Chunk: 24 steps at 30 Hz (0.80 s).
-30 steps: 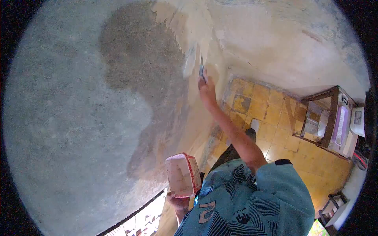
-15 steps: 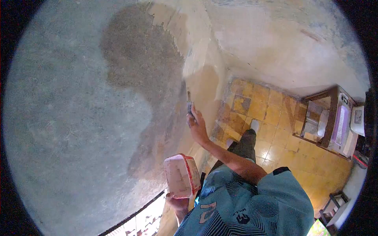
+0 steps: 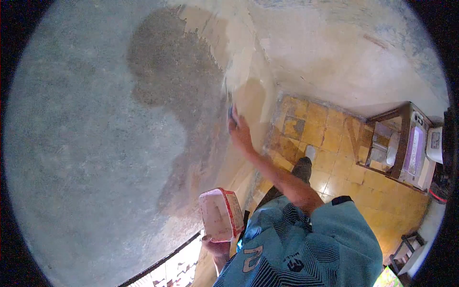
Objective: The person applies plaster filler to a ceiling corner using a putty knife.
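Tool [image 3: 230, 111] w/ a bluish handle is in the right hand [image 3: 240, 134], pressed to the wall [image 3: 86, 143] approx. mid-frame. It sits right where a dark, damp-looking patch [image 3: 177, 81] meets a cream coat [image 3: 248, 62]. Its working end is blurred, so can't tell brush from blade. The right fingers are closed round the handle, and the bare forearm stretches out from a teal sleeve [image 3: 334, 225]. The left hand [image 3: 216, 248] is low in the frame, close to the chest, w/ its fingers wrapped under the base of a red-rimmed tub [image 3: 221, 214]. The tub is tilted w/ its open side toward the camera, and the inside is pale & smeared w/ whitish stuff. It is well apart from the tool, below it & slightly left. The rest of the wall is rough grey, and the cream coat runs up & right from the tool toward the corner. The floor [image 3: 334, 143] is yellow tiles, some stained darker. A dark trouser leg [image 3: 300, 168] stands on it, ending in a pale shoe tip [image 3: 310, 152]. A wooden stand [image 3: 404, 138] at the right, by the far wall, holds white & pale-purple items too small to make out. A second wooden piece [image 3: 406, 248] shows at the lower right edge. At the bottom, left of the tub hand, a dark rail [image 3: 162, 263] crosses a bright patterned area.
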Motion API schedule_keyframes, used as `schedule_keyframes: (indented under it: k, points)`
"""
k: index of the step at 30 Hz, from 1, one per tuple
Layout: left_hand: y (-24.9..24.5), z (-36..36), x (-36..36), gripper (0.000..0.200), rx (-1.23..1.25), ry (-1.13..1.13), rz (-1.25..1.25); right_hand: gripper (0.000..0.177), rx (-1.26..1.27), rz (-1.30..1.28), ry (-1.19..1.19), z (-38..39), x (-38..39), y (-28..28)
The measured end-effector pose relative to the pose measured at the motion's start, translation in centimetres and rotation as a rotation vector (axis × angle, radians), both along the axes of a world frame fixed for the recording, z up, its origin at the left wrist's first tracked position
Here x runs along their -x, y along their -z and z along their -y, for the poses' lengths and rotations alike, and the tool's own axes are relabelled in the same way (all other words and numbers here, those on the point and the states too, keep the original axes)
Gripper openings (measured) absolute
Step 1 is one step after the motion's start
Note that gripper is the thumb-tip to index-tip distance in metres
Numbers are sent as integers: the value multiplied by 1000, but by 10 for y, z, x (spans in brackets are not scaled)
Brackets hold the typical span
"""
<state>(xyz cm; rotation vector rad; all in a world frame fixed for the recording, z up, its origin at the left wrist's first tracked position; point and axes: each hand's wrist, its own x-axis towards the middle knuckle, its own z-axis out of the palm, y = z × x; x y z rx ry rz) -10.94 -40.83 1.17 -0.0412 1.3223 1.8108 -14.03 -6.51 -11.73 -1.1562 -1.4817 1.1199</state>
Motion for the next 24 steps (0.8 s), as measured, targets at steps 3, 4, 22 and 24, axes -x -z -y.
schedule_keyframes:
  k: [3,4,22,24]
  points:
    - [7,6,4,72,2,-24,8,52,287,-178,-237,77,-20,5]
    - [4,2,3,71,-1,-28,4,53,303,-253,-226,76,-24,4]
    - [-5,-5,-7,72,2,-100,21,53,151,-54,-66,-44,1,29]
    - [-5,-6,-6,73,14,-75,11,54,72,50,-61,13,-3,40]
